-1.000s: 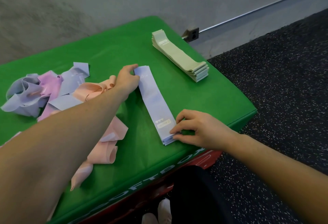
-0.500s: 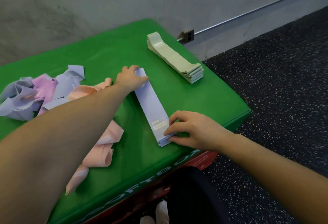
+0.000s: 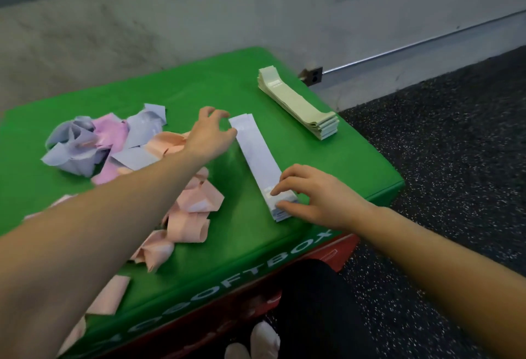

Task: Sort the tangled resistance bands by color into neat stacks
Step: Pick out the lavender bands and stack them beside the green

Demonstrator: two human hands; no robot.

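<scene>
Green stack (image 3: 299, 108) done far right — right hand (image 3: 316, 196) pinches the lilac stack (image 3: 260, 165); left hand (image 3: 209, 136) loosely curled, empty; tangle (image 3: 119, 148) remains left.

A gym or fitness studio: black speckled rubber flooring (image 3: 444, 159) at three o'clock, a green padded plyo soft box (image 3: 284, 247) at centre, a pale concrete wall (image 3: 199, 17) at twelve o'clock, and resistance bands (image 3: 299, 102) stacked on the box.

Left hand (image 3: 209, 136) reaching forward, fingers loosely curled, right hand (image 3: 318, 196) low, fingers bent downward
</scene>
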